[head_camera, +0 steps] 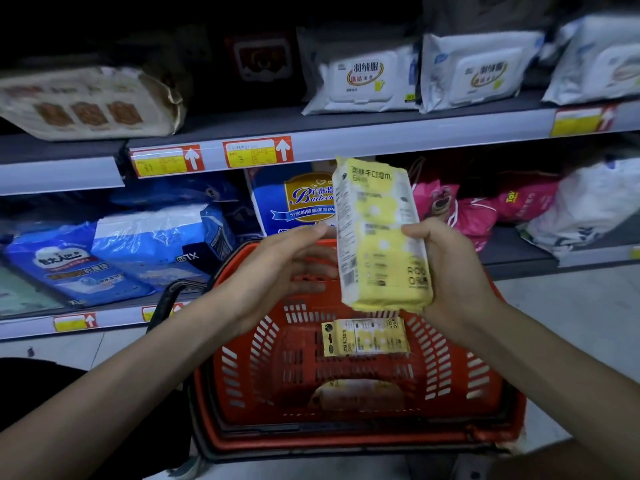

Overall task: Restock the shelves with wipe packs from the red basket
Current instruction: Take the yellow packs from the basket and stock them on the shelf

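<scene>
Shelves (346,136): they stand behind and above the red basket (242,375), already crowded with white, blue and pink packs. A clear slot for your pack is not obvious, so forcing it in could knock a neighbour off.
Red basket: on the floor below your hands, against the lowest shelf, with its black handle folded down on its left side.
Held wipe pack (377,237): yellow, upright, above the far rim of the red basket, with printed text facing you.
Right hand (450,271): above the right rim of the red basket; thumb on the front of the pack, fingers (412,232) wrapped behind and clamped on its lower right edge. You hold only 1 edge of a soft pack, so it may sag or slip back into the basket as you lift.
Left hand (277,271): above the left half of the red basket, palm toward the pack, fingers straight and apart, holding nothing. Whether the tips touch the pack, I cannot tell.
Spare pack (365,337): flat inside the red basket, near its far wall.
Dim pack (356,396): seemingly 1 more by the near wall of the red basket, so restocking looks unfinished.
</scene>
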`<state>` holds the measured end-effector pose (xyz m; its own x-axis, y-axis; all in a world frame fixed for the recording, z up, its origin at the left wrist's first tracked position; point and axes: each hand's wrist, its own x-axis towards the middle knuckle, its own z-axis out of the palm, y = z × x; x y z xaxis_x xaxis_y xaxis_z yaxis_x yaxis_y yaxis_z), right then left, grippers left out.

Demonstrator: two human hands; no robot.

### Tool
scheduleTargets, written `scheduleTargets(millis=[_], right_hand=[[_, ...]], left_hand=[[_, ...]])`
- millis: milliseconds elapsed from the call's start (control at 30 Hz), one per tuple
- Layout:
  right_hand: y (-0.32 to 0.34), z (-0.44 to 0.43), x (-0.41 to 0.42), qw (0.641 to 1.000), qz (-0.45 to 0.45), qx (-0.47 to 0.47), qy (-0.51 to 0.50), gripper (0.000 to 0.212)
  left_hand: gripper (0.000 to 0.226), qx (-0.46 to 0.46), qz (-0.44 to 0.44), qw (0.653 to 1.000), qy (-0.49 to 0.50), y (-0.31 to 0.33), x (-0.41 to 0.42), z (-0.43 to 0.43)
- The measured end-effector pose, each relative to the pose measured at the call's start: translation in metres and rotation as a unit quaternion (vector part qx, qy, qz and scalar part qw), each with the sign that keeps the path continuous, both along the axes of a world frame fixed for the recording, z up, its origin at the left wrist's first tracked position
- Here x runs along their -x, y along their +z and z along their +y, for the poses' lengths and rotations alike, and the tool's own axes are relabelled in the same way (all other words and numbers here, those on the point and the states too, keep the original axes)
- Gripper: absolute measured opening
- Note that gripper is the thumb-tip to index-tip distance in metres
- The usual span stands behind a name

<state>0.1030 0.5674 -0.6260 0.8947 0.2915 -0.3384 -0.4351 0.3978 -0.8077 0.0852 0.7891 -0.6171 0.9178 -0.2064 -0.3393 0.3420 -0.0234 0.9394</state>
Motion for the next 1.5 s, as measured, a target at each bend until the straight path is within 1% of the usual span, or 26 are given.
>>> scheduleTargets(millis=[100, 167, 267, 367, 467, 600, 700, 767, 833, 900, 967, 1067, 1167, 1367, 1433, 1500], right_hand=[[0.005, 0.001, 0.006, 0.999, -0.019, 0.049, 0.001, 0.037], [0.011, 0.0, 0.008, 0.997, -0.048, 0.055, -0.005, 0.038], [0.024, -0.002, 0.013, 0.99, -0.127, 0.061, -0.017, 0.036], [0.038, -0.008, 0.017, 0.973, -0.207, 0.102, -0.012, 0.036], [0.054, -0.015, 0.015, 0.951, -0.269, 0.152, -0.009, 0.04], [0.078, -0.023, 0.01, 0.928, -0.322, 0.186, -0.032, 0.044], [0.102, -0.023, 0.006, 0.914, -0.352, 0.191, -0.064, 0.043], [0.119, -0.023, 0.002, 0.897, -0.38, 0.208, -0.089, 0.04], [0.139, -0.023, -0.003, 0.874, -0.409, 0.234, -0.119, 0.041], [0.159, -0.022, -0.009, 0.86, -0.425, 0.237, -0.151, 0.042], [0.18, -0.02, -0.015, 0.855, -0.431, 0.225, -0.182, 0.041], [0.205, -0.017, -0.032, 0.823, -0.447, 0.253, -0.241, 0.039], [0.223, -0.01, -0.053, 0.799, -0.45, 0.278, -0.286, 0.042], [0.248, 0.008, -0.094, 0.762, -0.466, 0.335, -0.3, 0.052], [0.254, 0.014, -0.109, 0.745, -0.467, 0.365, -0.306, 0.06], [0.26, 0.019, -0.123, 0.73, -0.465, 0.394, -0.31, 0.063]], left_hand=[[0.042, -0.009, -0.054, 0.998, -0.038, 0.01, 0.007, -0.011], [0.04, -0.011, -0.078, 0.996, -0.03, 0.014, 0.01, -0.018], [0.047, -0.017, -0.113, 0.993, 0.0, 0.02, 0.011, -0.024], [0.052, -0.027, -0.155, 0.987, 0.02, 0.028, 0.009, -0.026], [0.055, -0.013, -0.187, 0.981, 0.038, 0.041, 0.009, -0.029], [0.052, 0.002, -0.217, 0.975, 0.045, 0.066, 0.004, -0.036], [0.055, -0.002, -0.236, 0.97, 0.06, 0.091, -0.003, -0.041], [0.056, 0.007, -0.254, 0.965, 0.07, 0.11, -0.008, -0.045], [0.058, 0.016, -0.273, 0.958, 0.083, 0.131, -0.013, -0.049], [0.057, 0.026, -0.292, 0.951, 0.097, 0.151, -0.018, -0.055], [0.054, 0.031, -0.31, 0.944, 0.105, 0.171, -0.024, -0.062], [0.051, 0.035, -0.326, 0.936, 0.128, 0.197, -0.039, -0.072], [0.05, 0.041, -0.341, 0.925, 0.161, 0.221, -0.061, -0.079], [0.045, 0.0, -0.364, 0.902, 0.233, 0.258, -0.118, -0.081], [0.04, -0.003, -0.366, 0.898, 0.245, 0.266, -0.134, -0.081], [0.036, -0.002, -0.362, 0.898, 0.251, 0.273, -0.149, -0.08]])
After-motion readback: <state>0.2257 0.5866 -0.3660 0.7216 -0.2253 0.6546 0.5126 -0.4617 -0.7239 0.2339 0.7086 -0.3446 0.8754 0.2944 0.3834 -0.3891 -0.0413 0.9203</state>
